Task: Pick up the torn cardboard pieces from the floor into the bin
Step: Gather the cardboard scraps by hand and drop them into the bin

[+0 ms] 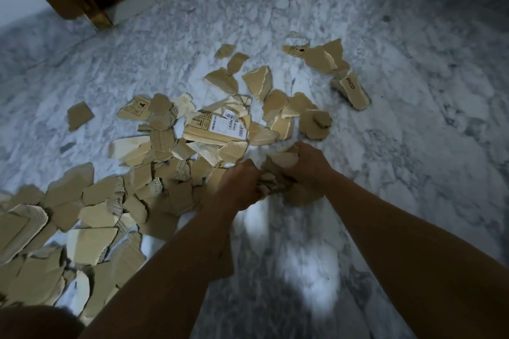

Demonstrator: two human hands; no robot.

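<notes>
Clutching torn tan cardboard pieces between left hand and right hand, both curled tight round the bunch, low over grey-white marble floor; many more strewn leftward.

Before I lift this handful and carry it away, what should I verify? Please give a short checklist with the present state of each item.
1. Left hand grips the handful of torn cardboard: ok.
2. Right hand grips the same handful from the other side: ok.
3. No loose piece about to slip out underneath: cannot tell, that part is blurred and shadowed.
4. Bin in sight, so the way to it is known: not ok, no bin shows in this view.
5. Floor cleared: not ok, many pieces lie there, among them the piece with the barcode label and the PICO piece.
</notes>
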